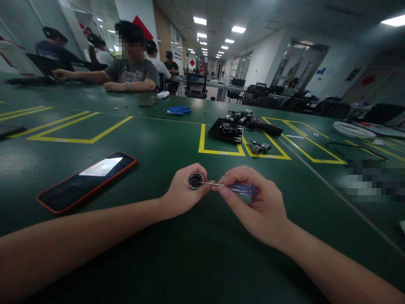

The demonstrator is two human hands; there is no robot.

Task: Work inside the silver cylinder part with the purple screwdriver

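1. A phone (87, 181) lies on the green counter (142, 261).
2. The left grip (184, 188) is closed around a round metal part (195, 180), held at its fingers with the open end showing.
3. A screwdriver (240, 189) points its thin shaft leftward into that opening.
4. The right grip (261, 200) pinches the screwdriver's purple handle.

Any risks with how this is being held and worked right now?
The right hand points the screwdriver at the round metal part, which the left hand grips: a slip could jab those fingers. Both hands seem to work above the table without a fixture, so the part might twist under force. The phone lies nearby on the left; a dropped part might hit its screen.
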